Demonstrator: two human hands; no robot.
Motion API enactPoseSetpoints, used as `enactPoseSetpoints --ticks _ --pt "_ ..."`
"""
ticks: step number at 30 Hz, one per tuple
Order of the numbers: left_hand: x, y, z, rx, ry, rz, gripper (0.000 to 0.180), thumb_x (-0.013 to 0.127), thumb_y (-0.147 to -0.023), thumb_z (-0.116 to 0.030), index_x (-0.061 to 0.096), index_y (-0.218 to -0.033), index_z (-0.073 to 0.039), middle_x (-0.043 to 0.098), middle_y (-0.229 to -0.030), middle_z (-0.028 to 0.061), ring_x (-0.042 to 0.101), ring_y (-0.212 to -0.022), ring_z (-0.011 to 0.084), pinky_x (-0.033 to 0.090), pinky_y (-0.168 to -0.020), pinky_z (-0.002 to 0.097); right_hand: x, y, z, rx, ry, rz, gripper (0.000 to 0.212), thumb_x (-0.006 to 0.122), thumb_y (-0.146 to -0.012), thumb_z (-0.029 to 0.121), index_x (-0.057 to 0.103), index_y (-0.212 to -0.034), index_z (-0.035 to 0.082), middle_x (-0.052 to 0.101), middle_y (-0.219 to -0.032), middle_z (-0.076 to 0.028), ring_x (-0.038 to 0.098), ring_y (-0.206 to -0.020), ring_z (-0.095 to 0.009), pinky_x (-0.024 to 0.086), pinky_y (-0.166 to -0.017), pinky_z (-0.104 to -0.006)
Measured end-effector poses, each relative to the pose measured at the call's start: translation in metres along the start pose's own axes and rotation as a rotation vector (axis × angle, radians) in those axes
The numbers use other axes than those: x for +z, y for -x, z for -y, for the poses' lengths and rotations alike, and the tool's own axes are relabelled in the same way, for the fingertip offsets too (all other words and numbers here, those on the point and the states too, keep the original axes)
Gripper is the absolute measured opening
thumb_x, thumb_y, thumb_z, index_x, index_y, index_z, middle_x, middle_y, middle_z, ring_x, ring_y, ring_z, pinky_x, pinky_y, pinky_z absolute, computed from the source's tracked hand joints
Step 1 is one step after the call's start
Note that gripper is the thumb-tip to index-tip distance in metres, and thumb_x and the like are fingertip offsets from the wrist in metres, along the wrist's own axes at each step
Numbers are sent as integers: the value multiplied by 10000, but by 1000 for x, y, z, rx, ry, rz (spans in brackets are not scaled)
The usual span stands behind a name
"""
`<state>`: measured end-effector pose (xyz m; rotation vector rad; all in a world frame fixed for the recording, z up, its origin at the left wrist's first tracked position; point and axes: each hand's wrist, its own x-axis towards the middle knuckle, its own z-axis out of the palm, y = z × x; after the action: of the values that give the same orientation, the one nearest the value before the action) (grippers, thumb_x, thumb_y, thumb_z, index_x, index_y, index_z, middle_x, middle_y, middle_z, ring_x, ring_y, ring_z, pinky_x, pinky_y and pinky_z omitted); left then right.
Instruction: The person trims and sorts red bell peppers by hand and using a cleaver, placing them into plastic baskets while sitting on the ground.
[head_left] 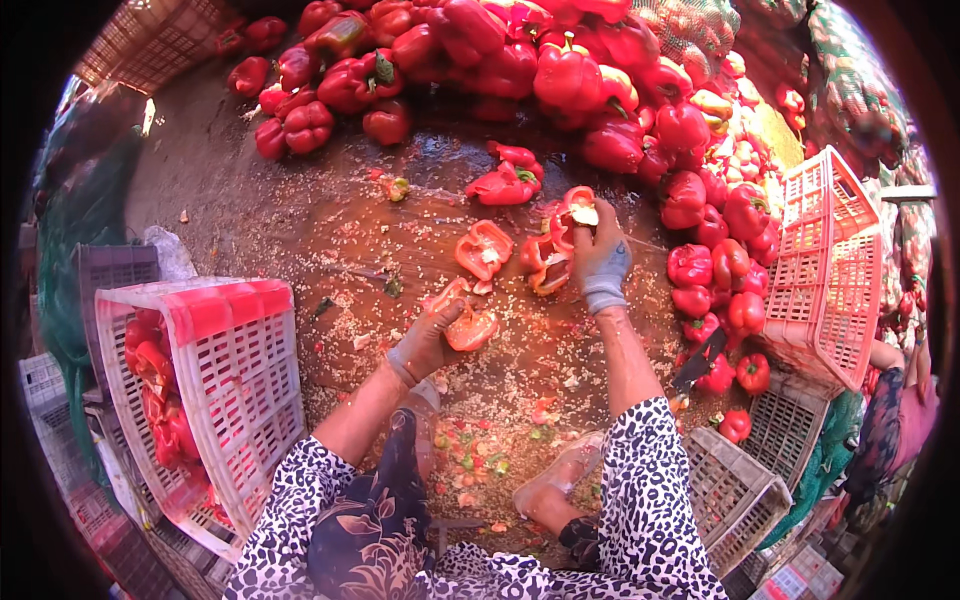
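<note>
Curling round a cut red pepper, the left hand had its thumb across the top and its grip drawn in to that pepper's width. The right hand, a pale cuff at its wrist, pinched a red piece with a whitish core, its grip narrow; whether it also had hold of the opened pepper just beside its fingers, I could not tell. Between the hands a red half lay on the brown surface, which was strewn with pale seeds. Farther out lay a torn pepper, and beyond it a heap of whole red peppers spread across the far side and down the right. At the left was a white crate with a red band, red peppers inside; at the right, a pink crate stood beside the heap, near a grey crate. Another person was partly visible at the right edge.
</note>
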<state>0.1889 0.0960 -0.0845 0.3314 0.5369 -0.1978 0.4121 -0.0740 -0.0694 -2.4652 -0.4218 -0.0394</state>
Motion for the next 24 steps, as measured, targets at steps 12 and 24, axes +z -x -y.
enactPoseSetpoints --ticks 12,24 --pt "-12 26 -14 58 -466 -175 441 650 -842 -78 556 -1272 -43 663 -1097 35 648 -975 140 547 -832 304 4 145 58 105 -153 377 207 580 -894 179 628 -1085 114 682 -984 -131 656 -872 -347 503 -733 -437" --pt "4 36 -34 303 -1153 -249 544 500 -806 37 518 -1346 -26 640 -1095 70 608 -970 130 497 -894 282 41 -82 79 202 339 511 498 471 -932 456 623 -1190 59 636 -1174 -228 609 -1118 -365 472 -936 -454"
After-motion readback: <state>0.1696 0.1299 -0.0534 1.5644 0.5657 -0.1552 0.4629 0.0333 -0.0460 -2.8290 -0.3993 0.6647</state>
